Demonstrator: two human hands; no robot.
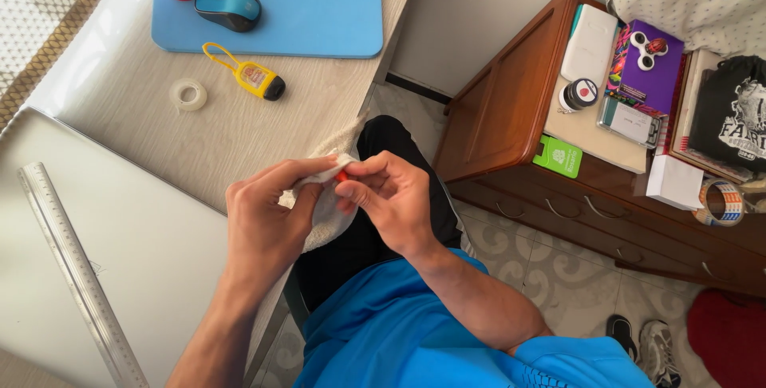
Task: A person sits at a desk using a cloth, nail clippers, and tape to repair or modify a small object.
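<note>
Both hands meet just off the counter (239,141) edge, over the lap. Left hand (263,224) fingers pinched shut on a white cloth (325,212), which hangs below and between the 2 hands. Right hand (395,200) fingers closed narrow on a small red object (341,175), touching the cloth's top; most of it hidden, kind unclear. On the counter, beyond the hands: yellow sanitizer bottle (254,77), clear tape roll (188,94) left of it, blue mouse (229,4) on a blue pad (319,5). Clear ruler (76,268) near the counter's left edge. Wooden dresser (511,109) right of the counter.
</note>
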